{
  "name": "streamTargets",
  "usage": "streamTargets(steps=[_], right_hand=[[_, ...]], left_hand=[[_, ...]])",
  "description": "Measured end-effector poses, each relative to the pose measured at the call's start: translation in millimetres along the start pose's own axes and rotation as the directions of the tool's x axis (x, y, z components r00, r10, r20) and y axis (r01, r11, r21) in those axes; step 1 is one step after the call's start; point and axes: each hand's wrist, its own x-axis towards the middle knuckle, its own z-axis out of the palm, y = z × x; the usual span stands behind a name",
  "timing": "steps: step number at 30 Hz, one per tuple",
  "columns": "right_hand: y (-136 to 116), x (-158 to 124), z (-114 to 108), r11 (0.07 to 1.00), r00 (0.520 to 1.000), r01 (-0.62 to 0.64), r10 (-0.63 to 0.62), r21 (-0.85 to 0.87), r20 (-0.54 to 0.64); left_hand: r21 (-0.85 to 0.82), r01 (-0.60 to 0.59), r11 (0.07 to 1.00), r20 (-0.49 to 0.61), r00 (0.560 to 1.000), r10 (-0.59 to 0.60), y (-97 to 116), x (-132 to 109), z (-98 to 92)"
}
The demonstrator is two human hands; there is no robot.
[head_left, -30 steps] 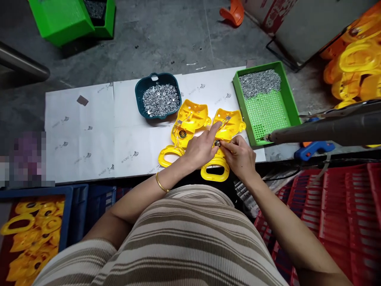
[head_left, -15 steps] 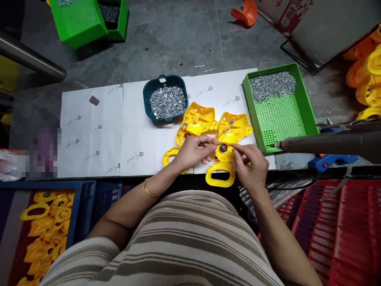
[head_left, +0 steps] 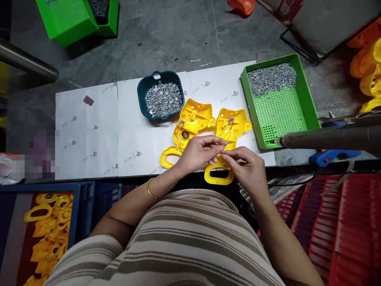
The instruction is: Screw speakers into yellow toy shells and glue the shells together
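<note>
I'm at a fiddly fingertip step, as I judge it: handling the thin wires (head_left: 229, 132) of the right-hand yellow shell (head_left: 235, 130). That shell lies on the white-papered bench (head_left: 89, 137) in front of me, its handle loop at the near edge, just beside a second yellow shell (head_left: 199, 120). My left hand (head_left: 203, 153) has thumb and forefinger pinched, seemingly on the wire ends. My right hand (head_left: 249, 165) has its fingertips close together, right by the left ones; whether they grasp anything, I cannot tell. I'd say the next move calls for a light pinch, both hands steady, and no tug on the wires.

My fingers cover the shell's middle, so whatever sits there is hidden. The tiny bit at my left fingertips is too small to name, and the wires' ends are lost among my fingers.
</note>
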Motion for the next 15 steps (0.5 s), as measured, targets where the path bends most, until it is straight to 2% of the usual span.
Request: streamTargets(steps=[2,3,5,7,8,10,12,15], right_hand=[[4.1,0.3,-3.4,1.000,1.000,0.007,-0.007,-0.021,-0.014],[6.8,-0.1,-5.2,1.000,1.000,-0.008,0.007,-0.012,-0.024],[13.0,-1.4,-8.7,0.998,0.997,-0.060,0.061,0.020,-0.044],[18.9,-3.1,-11.3,0.994,0.994,-0.100,0.101,0.032,-0.032],[21.1,-3.8,-12.0,0.994,0.995,-0.102,0.102,0.027,-0.018],[23.3,-4.4,-11.7,0.998,0.998,-0.054,0.054,-0.011,0.019],[23.0,-4.0,-9.2,0.997,0.998,0.037,-0.033,-0.072,0.056],[20.6,-3.1,-3.4,0.977,0.990,0.133,-0.123,-0.169,0.069]], left_hand=[[0.179,-0.149,0.973,-0.022,0.988,0.155,-1.8,-3.5,-0.3],[0.300,-0.241,0.923,-0.032,0.965,0.262,-2.6,-6.3,-1.7],[0.568,-0.385,0.727,-0.016,0.879,0.477,-4.8,-13.5,-6.7],[0.770,-0.407,0.492,0.053,0.809,0.586,-8.6,-21.8,-12.8],[0.832,-0.382,0.402,0.081,0.800,0.594,-11.1,-25.8,-15.4],[0.903,-0.313,0.296,0.099,0.819,0.566,-16.6,-32.3,-18.4],[0.928,-0.266,0.259,0.101,0.852,0.514,-21.3,-36.0,-18.3],[0.931,-0.270,0.247,0.142,0.889,0.435,-25.0,-37.2,-14.3]])
